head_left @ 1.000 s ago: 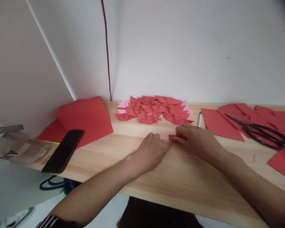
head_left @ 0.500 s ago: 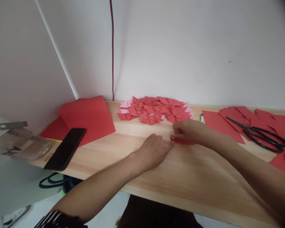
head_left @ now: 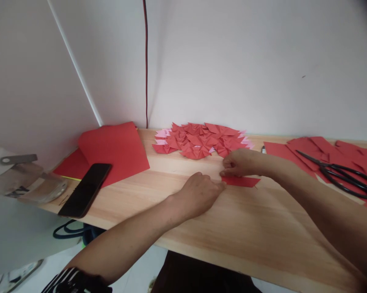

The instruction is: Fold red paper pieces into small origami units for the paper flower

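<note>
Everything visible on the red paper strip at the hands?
The narrow red paper strip looks plain and matte, its right end slanted. It lies flat, lengthwise left to right, on the pale wooden tabletop. The bare left hand meets its left end; the curled bare right hand overlaps its far edge in view, contact unclear.

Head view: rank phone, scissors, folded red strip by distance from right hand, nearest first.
From the right hand:
1. Folded red strip, right by the hand.
2. Scissors, off to its right.
3. Phone, far left, past the left hand.

2 arms (head_left: 131, 242) converge; left hand (head_left: 198, 194) and right hand (head_left: 240, 162) nearly meet, fingers (head_left: 229, 161) curled.
</note>
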A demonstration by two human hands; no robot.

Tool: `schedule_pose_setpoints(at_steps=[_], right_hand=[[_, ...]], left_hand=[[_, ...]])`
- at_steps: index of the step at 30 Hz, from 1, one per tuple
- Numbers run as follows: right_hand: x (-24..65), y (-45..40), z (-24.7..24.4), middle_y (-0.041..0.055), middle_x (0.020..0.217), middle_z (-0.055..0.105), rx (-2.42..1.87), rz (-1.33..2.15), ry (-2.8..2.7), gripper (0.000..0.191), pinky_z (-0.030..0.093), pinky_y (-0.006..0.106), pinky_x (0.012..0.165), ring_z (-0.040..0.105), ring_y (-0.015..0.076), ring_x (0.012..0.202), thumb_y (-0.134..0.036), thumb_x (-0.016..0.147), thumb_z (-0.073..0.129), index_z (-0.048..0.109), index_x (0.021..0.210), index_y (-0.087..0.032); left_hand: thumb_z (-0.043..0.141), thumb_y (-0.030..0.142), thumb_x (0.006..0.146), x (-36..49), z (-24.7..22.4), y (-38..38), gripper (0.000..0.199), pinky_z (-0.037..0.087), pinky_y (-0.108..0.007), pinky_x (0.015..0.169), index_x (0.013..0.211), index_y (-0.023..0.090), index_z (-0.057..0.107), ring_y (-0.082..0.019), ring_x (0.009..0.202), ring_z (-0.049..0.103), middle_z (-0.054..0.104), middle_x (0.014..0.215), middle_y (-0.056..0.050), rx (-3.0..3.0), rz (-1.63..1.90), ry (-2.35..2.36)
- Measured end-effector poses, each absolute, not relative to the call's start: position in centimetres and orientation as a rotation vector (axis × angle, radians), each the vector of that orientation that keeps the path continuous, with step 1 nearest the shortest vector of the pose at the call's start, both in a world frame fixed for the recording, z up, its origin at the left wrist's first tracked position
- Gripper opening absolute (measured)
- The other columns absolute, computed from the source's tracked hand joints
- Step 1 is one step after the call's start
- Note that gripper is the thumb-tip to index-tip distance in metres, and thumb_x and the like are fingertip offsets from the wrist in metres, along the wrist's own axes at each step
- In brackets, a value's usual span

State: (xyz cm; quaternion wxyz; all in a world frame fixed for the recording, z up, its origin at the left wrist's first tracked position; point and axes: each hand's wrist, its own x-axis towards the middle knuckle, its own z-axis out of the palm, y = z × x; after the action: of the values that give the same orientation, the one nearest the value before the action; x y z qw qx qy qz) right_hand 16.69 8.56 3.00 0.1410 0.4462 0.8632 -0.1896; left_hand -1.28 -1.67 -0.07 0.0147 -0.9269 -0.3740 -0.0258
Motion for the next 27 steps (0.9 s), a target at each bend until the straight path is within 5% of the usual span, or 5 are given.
schedule_pose_setpoints(at_steps=[7,27], right_hand=[[16.2,8.1,3.1,0.0005,0.061,0.059,1.336,-0.386,2.473,0.031,0.026,0.026,0.05,0.051,0.0138,0.057,-0.048,0.07,0.06,0.053,0.058,-0.02],[17.1,8.2,2.3,0.0014,0.066,0.059,1.288,-0.447,2.613,0.024,0.034,0.027,0.055,0.053,0.0153,0.061,-0.031,0.08,0.045,0.047,0.058,-0.02]], left_hand=[[0.042,0.005,0.079,-1.2,0.0,-1.9,0.031,0.041,-0.031,0.06,0.107,0.012,0.053,-0.019,0.067,0.059,0.063,0.071,-0.004,-2.879,-0.075,-1.134],[0.038,0.011,0.087,-1.0,0.1,-1.7,0.022,0.042,-0.03,0.061,0.089,0.015,0.06,-0.019,0.068,0.054,0.059,0.067,-0.006,-2.868,-0.143,-1.289]])
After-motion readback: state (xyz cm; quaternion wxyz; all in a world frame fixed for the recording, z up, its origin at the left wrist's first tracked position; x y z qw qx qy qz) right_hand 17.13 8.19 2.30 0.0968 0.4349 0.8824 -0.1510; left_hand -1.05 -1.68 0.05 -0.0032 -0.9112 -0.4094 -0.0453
